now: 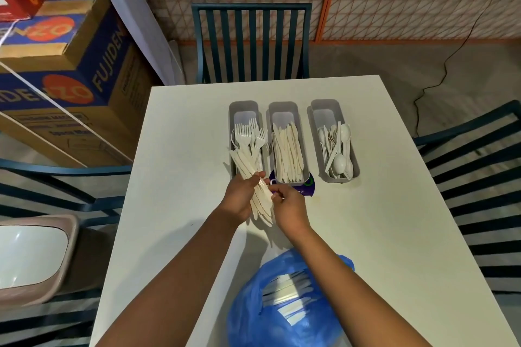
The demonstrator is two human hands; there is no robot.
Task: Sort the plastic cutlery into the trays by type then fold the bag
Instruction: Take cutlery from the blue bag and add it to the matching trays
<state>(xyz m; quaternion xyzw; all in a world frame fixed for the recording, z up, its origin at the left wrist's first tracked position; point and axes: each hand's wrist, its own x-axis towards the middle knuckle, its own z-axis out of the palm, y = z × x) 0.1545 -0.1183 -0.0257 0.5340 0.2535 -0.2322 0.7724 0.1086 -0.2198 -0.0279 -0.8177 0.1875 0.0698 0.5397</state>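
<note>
- Risk: my left hand grips a thick bundle of white cutlery, fanned out at both ends. If that grip loosens while I pick at it, I judge pieces slide out onto the table or scatter over the trays.
- Risk: the bundle hangs over the near end of the fork tray. It looks like knives, though I cannot tell for every piece. A piece slipping here lands among the forks and spoils the sort.
- Risk: the knife tray sits on a purple card; a nudge from my right hand could shift it.
- Risk: the blue bag at the near edge, between my forearms, has more cutlery showing through it. An elbow could push it off the table.
- Left hand: palm turned inward, fingers curled round the middle of the bundle, closed on it.
- Right hand: just beside the left, fingertips pinching at the bundle's edge, seemingly drawing one piece; whether one is separated I cannot tell.
- Trays: three side by side at the table's middle, with forks left, knives centre, spoons in the spoon tray on the right.
- Status: sorting is partway done; bag not yet folded.
</note>
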